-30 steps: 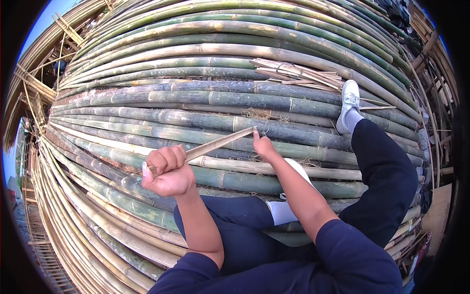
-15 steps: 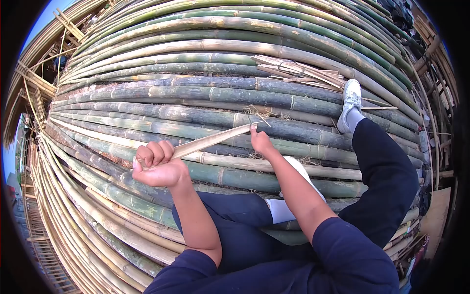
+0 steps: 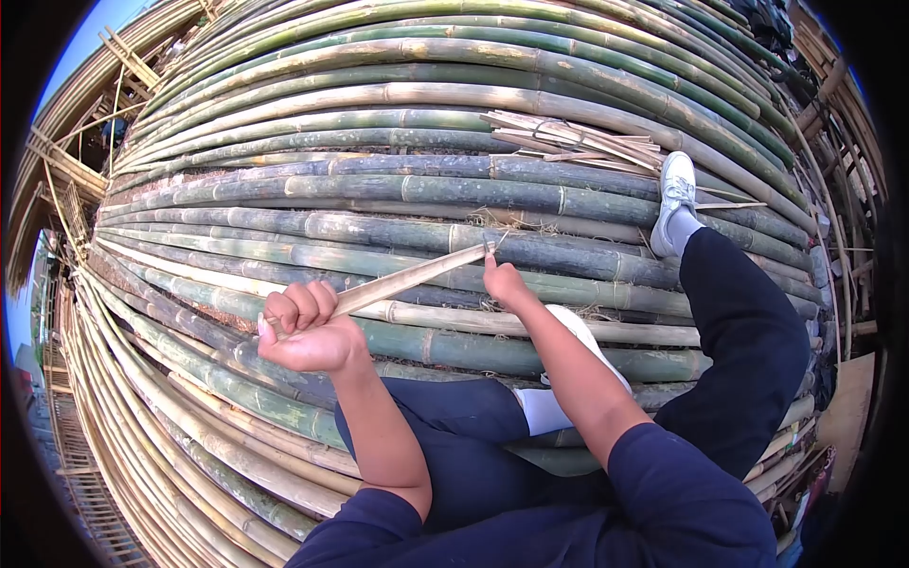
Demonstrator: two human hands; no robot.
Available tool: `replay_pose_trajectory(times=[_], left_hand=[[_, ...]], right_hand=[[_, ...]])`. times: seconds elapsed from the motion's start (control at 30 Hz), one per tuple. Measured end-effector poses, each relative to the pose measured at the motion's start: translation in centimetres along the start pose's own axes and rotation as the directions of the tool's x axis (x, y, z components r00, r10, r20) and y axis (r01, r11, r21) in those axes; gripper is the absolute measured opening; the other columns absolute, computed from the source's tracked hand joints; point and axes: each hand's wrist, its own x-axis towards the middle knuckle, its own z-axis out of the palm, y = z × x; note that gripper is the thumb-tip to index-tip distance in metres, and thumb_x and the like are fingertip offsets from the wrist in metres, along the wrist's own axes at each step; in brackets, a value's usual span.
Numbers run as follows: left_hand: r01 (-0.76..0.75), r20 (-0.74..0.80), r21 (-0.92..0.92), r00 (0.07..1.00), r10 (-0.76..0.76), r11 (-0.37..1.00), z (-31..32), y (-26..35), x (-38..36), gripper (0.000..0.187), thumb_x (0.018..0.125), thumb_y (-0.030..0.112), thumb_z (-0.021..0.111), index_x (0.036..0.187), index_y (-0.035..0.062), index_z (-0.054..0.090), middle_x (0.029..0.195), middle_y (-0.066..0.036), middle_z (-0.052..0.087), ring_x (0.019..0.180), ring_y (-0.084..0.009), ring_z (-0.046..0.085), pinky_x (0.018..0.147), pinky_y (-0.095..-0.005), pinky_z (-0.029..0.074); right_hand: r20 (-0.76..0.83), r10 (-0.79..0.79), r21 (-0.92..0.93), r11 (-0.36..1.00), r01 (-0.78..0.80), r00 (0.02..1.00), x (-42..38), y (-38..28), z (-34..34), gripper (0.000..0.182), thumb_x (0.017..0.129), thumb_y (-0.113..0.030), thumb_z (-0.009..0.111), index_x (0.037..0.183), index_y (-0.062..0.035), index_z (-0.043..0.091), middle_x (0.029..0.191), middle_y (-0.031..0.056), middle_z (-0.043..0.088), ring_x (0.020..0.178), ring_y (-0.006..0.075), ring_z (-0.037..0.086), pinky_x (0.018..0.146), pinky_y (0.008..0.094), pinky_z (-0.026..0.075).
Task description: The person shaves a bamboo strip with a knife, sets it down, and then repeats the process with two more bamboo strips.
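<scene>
My left hand (image 3: 308, 327) is closed around the near end of a flat, pale bamboo strip (image 3: 412, 276). The strip slants up to the right, over the dark green bamboo poles (image 3: 436, 344). At its far end is my right hand (image 3: 502, 279), its fingers closed and one fingertip raised by the strip's tip. A small dark pointed thing, perhaps a blade (image 3: 488, 237), shows just above that fingertip; its handle is hidden in the hand.
A bundle of split bamboo sticks (image 3: 573, 139) lies on the poles at upper right. My white shoe (image 3: 678, 189) rests beside it. Thin pale poles (image 3: 142, 417) run along the lower left. A brown board (image 3: 846, 407) stands at the far right.
The strip's far end and my right fingertip have shifted very slightly left and down. Both hands keep their hold.
</scene>
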Motion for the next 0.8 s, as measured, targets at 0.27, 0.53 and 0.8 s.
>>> replay_pose_trajectory(times=[0.27,0.53,0.8], left_hand=[[0.077,0.458,-0.085,0.888,-0.029,0.993,-0.1,0.1,-0.4,0.040,0.085,0.040,0.039,0.059,0.0155,0.021,0.047,0.002,0.020,0.042,-0.0102,0.011,0.043,-0.0294,0.012],[0.033,-0.074,-0.021,0.997,-0.034,0.999,-0.5,0.4,0.9,0.036,0.084,0.037,0.037,0.061,0.0157,0.020,0.050,0.002,0.018,0.044,-0.0098,0.011,0.043,-0.0277,0.011],[-0.101,0.041,0.014,0.994,0.100,0.995,0.3,4.3,0.7,0.034,0.085,0.034,0.037,0.060,0.0162,0.021,0.050,0.002,0.017,0.045,-0.0102,0.012,0.044,-0.0277,0.011]], right_hand=[[0.144,0.005,-0.057,0.998,0.003,0.990,-1.1,0.9,-2.2,0.076,0.097,-0.053,0.027,0.105,0.0156,0.058,0.100,0.0342,0.062,0.092,0.0473,0.062,0.088,0.0469,0.044],[0.089,-0.122,-0.061,0.990,0.128,0.989,-1.4,1.1,-1.1,0.075,0.097,-0.052,0.028,0.109,0.0152,0.058,0.115,0.0363,0.056,0.114,0.0459,0.053,0.100,0.0456,0.039],[0.223,0.104,-0.038,0.994,-0.098,0.969,0.0,3.7,-1.7,0.059,0.096,-0.058,0.030,0.090,-0.0023,0.050,0.067,0.0077,0.040,0.054,0.0190,0.038,0.049,0.0355,0.027]])
